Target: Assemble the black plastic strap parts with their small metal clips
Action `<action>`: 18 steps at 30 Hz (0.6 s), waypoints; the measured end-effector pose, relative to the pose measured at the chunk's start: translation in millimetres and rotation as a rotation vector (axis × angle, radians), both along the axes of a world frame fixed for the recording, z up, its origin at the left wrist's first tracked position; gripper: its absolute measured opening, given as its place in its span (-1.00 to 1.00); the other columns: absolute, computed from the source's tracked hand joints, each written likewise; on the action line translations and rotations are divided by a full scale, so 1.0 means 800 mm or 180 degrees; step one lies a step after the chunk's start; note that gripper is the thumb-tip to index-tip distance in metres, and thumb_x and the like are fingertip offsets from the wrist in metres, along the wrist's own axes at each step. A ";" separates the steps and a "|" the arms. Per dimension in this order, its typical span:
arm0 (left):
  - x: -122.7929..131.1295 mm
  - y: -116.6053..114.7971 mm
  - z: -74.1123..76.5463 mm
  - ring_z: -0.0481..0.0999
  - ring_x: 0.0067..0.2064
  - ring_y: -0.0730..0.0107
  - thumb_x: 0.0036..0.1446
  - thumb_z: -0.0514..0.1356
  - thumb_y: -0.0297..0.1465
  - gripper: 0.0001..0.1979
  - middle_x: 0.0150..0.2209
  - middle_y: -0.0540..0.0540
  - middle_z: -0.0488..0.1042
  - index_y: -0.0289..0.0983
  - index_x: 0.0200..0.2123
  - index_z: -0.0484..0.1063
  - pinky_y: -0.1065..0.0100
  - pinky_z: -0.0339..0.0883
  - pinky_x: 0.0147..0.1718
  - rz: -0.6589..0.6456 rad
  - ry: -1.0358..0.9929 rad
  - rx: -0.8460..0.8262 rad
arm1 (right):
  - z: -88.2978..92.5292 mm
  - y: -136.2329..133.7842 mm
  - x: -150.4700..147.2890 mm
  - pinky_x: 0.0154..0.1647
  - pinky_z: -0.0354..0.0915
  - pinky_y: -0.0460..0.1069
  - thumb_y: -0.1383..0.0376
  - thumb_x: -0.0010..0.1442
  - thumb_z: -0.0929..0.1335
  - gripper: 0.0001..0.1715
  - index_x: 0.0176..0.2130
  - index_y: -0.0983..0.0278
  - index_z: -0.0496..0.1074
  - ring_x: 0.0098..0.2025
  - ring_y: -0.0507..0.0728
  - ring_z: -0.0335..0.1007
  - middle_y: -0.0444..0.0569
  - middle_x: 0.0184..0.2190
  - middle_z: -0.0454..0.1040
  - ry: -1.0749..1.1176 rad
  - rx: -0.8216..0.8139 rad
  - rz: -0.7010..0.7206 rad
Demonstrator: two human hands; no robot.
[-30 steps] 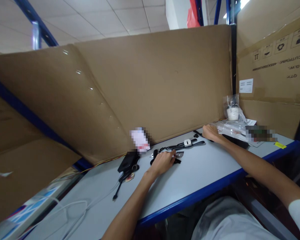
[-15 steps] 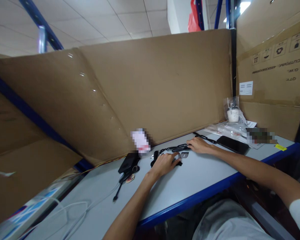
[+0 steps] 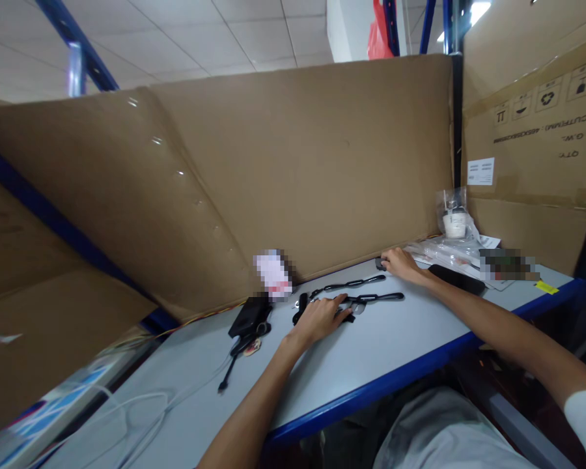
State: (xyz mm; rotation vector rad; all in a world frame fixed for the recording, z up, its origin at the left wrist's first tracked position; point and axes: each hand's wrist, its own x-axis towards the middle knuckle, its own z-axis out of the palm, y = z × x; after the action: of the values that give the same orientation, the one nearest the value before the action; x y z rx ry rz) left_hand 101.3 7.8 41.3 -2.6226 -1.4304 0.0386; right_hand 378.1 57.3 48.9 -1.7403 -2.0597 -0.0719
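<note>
On the grey tabletop, my left hand (image 3: 317, 318) rests over black items, thumb and index finger apart. A black piece (image 3: 301, 306) shows at its left, and a translucent grey piece (image 3: 358, 307) lies by the fingertips. One black strap with slots (image 3: 383, 297) runs rightward from this hand. Behind it lies another slotted black strap (image 3: 354, 284). Farther right and back, my right hand (image 3: 401, 264) has its fingers curled down on a small dark piece (image 3: 380, 264), whose remainder the hand hides. A black phone (image 3: 458, 279) lies partly behind my right forearm.
At left are a black box (image 3: 247, 316), a short black cable (image 3: 228, 376) and white cables (image 3: 159, 417). Cardboard (image 3: 303, 163) walls the back. A bagged white cup (image 3: 454, 223) and clear plastic bags (image 3: 442, 251) sit at back right. The table has a blue edge (image 3: 371, 394).
My right hand has moved right and back, off the slotted straps, which now show fully. It now covers the place of the black item that lay beside it. My left hand has hardly moved.
</note>
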 end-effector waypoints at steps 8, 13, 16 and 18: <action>0.000 -0.001 0.001 0.61 -0.01 0.01 0.41 0.00 -0.11 -0.51 -0.09 -0.27 0.61 -0.17 0.29 0.27 0.20 0.37 -0.09 0.0026 -0.0025 -0.0040 | -0.010 -0.003 -0.011 -0.16 0.25 -0.07 0.22 0.35 0.31 -0.71 -0.05 0.19 0.59 -0.06 0.17 0.53 0.02 -0.15 0.64 -0.0023 -0.0018 0.0068; 0.000 -0.001 0.000 0.61 -0.01 -0.02 0.41 -0.02 -0.11 -0.49 -0.07 -0.28 0.61 -0.18 0.31 0.26 0.19 0.38 -0.10 0.0023 0.0029 0.0012 | -0.011 -0.005 -0.015 -0.18 0.24 -0.06 0.25 0.32 0.32 -0.73 -0.11 0.21 0.61 -0.07 0.19 0.54 0.05 -0.17 0.64 -0.0104 -0.0043 0.0084; 0.000 0.000 -0.001 0.61 -0.02 -0.03 0.41 -0.02 -0.11 -0.49 -0.08 -0.27 0.61 -0.18 0.31 0.26 0.19 0.38 -0.11 0.0019 0.0041 0.0012 | -0.009 -0.005 -0.013 -0.17 0.25 -0.05 0.26 0.33 0.31 -0.73 -0.11 0.21 0.61 -0.06 0.20 0.53 0.07 -0.15 0.64 -0.0135 -0.0056 0.0068; 0.000 0.001 -0.001 0.61 -0.02 -0.03 0.41 -0.02 -0.11 -0.49 -0.08 -0.28 0.62 -0.19 0.30 0.26 0.18 0.38 -0.11 -0.0002 0.0048 0.0008 | -0.008 -0.004 -0.011 -0.16 0.25 -0.04 0.27 0.32 0.32 -0.74 -0.13 0.21 0.61 -0.06 0.21 0.54 0.07 -0.16 0.64 -0.0160 -0.0096 0.0054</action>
State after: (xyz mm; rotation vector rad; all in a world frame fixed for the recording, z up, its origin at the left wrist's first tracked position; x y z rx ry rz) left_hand 100.9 8.4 40.4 -2.6151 -1.4239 0.0561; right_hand 369.5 53.7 42.4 -1.7557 -2.1213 -0.0808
